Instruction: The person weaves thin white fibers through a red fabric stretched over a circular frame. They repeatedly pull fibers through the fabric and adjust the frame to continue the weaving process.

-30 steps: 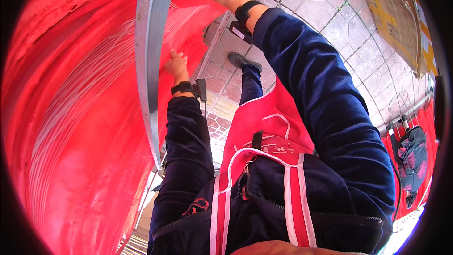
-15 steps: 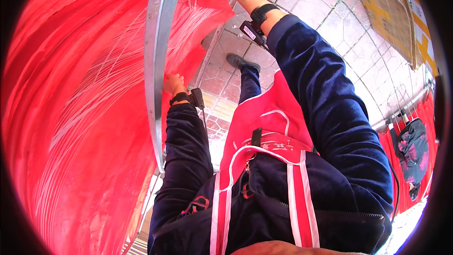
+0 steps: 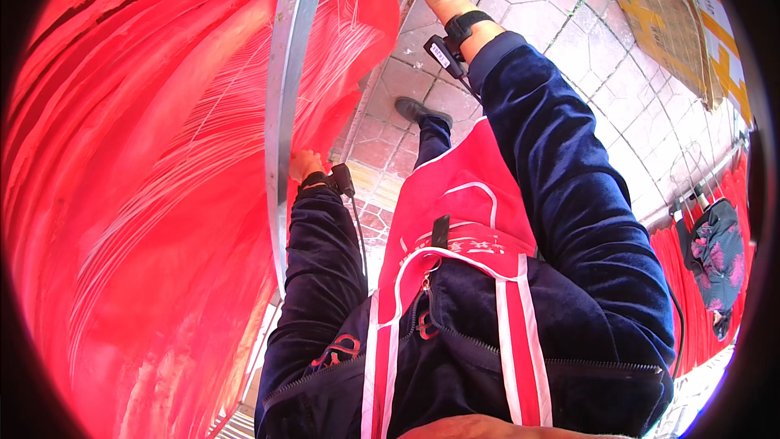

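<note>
Pole (image 3: 280, 138) and red cloth (image 3: 146, 195) between both hands.

A floor of grey hexagonal paving stones (image 3: 601, 73) is seen below, lit by bright daylight, with darker joints between the stones. A flattened sheet of brown cardboard (image 3: 662, 16) is laid on it toward the upper right. At the right rim, a row of hanging red cloth (image 3: 691, 293) is caught, and a dark flowered bag (image 3: 719, 256) is hung in front of it.

Grey metal frame (image 3: 284, 114) carries hanging red threads (image 3: 138, 195)
</note>
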A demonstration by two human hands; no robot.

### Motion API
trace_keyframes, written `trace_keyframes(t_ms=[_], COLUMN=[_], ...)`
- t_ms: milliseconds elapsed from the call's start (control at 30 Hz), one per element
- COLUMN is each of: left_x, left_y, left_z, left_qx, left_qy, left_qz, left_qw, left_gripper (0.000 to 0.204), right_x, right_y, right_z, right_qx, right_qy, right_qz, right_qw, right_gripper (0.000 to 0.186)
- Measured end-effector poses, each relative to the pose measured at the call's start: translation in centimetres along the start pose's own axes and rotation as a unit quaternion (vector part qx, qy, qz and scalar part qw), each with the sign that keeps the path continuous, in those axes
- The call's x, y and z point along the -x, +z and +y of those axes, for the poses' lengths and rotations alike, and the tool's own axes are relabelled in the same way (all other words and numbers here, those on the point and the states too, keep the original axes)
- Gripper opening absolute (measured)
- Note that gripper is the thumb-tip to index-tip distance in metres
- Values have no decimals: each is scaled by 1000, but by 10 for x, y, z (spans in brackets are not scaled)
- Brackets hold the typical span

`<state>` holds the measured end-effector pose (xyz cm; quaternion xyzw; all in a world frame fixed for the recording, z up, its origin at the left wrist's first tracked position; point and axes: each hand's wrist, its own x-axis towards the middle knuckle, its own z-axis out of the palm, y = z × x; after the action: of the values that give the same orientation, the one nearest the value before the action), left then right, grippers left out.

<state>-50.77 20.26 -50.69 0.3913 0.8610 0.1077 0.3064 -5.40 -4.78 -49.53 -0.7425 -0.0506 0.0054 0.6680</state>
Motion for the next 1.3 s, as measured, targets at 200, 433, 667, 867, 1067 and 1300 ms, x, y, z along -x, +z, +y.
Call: trace_keyframes(t_ms=[200,433,667,867,1067,1300], left_x=[1,25,74,101,165,244], left_y=[-8,5,45,88,106,28], left_z=[3,1,3,22,27,37], left_qx=[13,-68,-266,-244,-234,-284], left_qy=[-3,28,231,250,386,466], left_qz=[19,-28,-108,-231,-335,-416], left_qw=[1000,997,930,908,827,727], left_gripper=[33,44,57,55,38,29], right_x=[-8,19,56,74,95,134], right_y=[0,-1,22,23,-23,-70], right_z=[-4,30,42,30,4,-24], right_qx=[3,69,127,165,136,141], right_qy=[-53,42,10,-5,17,67], right_qz=[18,-91,-222,-303,-357,-415], right_qw=[998,992,967,939,924,897], right_gripper=[21,17,16,23,25,21])
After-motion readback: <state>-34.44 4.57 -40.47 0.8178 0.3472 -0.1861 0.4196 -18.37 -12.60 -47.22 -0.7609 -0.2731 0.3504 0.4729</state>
